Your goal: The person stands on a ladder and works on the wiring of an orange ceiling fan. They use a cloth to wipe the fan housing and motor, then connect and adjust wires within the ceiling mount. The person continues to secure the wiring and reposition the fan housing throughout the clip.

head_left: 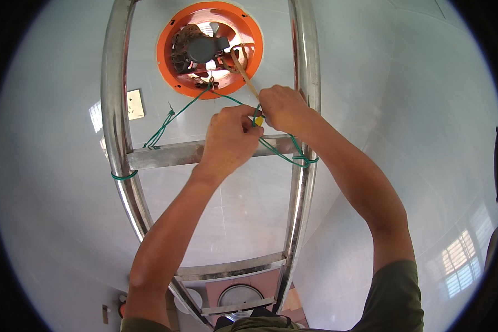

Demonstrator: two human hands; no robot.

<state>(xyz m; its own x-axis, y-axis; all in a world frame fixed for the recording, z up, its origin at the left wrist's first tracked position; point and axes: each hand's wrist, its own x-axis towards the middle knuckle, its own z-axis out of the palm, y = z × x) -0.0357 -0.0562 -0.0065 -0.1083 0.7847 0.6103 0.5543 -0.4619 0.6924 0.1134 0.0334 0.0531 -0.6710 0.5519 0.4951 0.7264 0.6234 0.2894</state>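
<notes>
My left hand (231,135) is closed in a pinch, its fingertips on a thin green wire (279,153). A small yellow piece (259,120) shows at those fingertips; its kind is not clear. Right beside it, my right hand (285,109) is curled shut on a tan cable (248,80) that comes out of a fan. The fan (202,50) has a dark motor and sits in a round orange frame (256,30) in the wall. Green wire runs from the frame's lower edge to the hands and to the ladder. The right fingertips are hidden.
A shiny metal ladder (113,83) stands before me, its upper rung (166,156) just below my hands. Green wire loops round both rails. A cream socket plate (135,104) is on the pale wall at left. A white round basin (188,299) and a round lid-like thing (240,295) are far below.
</notes>
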